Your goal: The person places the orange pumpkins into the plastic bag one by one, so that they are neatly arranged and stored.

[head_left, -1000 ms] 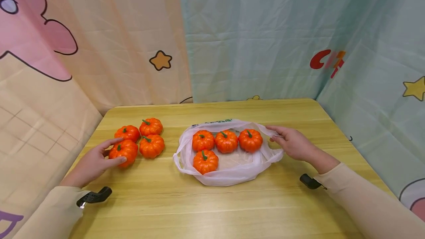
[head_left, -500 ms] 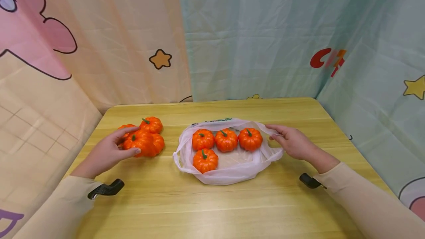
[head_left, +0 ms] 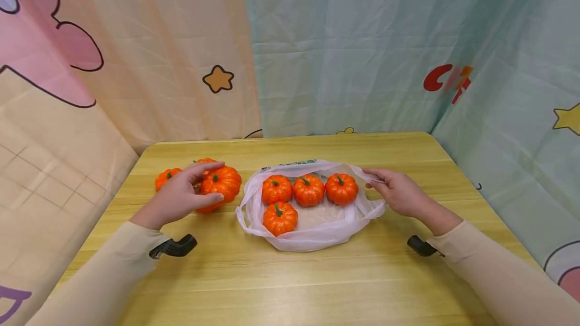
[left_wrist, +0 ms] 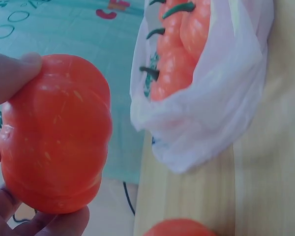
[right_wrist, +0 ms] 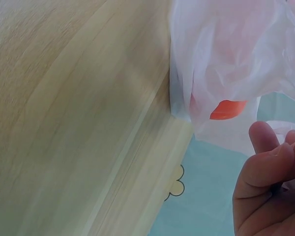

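My left hand (head_left: 177,199) grips a small orange pumpkin (head_left: 227,183) with a green stem, thumb on one side and fingers on the other. In the left wrist view this pumpkin (left_wrist: 59,132) is up off the table, left of the bag. A white plastic bag (head_left: 312,244) lies with its mouth spread wide. Several pumpkins (head_left: 309,191) sit inside, most in a row and one (head_left: 280,219) nearer the front. At the bag's right edge my right hand (head_left: 401,192) pinches the rim; the right wrist view shows its curled fingers (right_wrist: 265,167) there.
More pumpkins are on the table's left side: one (head_left: 166,178) shows beside the left hand, others are partly hidden behind the hand and held pumpkin. The wooden table (head_left: 290,286) meets printed curtains (head_left: 344,64) at the back and sides.
My left hand has lifted the nearest pumpkin of the left group and carried it rightward, toward the bag. The right hand and the bag have hardly moved.
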Demonstrator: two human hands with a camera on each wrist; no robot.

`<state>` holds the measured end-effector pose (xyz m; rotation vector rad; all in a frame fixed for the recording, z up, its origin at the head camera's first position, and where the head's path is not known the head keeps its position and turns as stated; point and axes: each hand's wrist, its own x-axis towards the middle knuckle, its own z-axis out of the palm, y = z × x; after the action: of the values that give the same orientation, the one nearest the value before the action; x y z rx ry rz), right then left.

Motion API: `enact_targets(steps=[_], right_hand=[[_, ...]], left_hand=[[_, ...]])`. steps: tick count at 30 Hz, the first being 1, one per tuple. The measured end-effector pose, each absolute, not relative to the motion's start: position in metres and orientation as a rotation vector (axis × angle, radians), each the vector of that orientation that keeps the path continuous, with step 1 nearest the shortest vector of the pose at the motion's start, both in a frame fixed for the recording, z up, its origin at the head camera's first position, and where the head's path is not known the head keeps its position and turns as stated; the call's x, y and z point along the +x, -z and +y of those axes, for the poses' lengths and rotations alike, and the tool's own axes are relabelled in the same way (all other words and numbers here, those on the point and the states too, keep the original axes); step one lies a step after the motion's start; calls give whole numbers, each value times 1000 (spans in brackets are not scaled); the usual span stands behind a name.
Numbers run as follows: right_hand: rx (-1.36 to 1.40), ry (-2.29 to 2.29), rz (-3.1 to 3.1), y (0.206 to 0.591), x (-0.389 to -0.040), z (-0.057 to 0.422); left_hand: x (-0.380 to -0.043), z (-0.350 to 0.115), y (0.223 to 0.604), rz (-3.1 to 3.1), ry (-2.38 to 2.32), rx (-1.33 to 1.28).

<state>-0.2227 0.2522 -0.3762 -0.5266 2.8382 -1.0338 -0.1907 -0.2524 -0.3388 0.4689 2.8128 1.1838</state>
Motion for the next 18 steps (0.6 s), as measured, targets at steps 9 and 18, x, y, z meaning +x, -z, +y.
enact_targets(steps=[9,18], right_hand=[[-533,1037,2848,377,-224,251],[-545,1036,2860,377,-224,250]], left_hand=[[-203,-206,339,2690,-1263,604],[-211,-156,344,2537,-1305,814]])
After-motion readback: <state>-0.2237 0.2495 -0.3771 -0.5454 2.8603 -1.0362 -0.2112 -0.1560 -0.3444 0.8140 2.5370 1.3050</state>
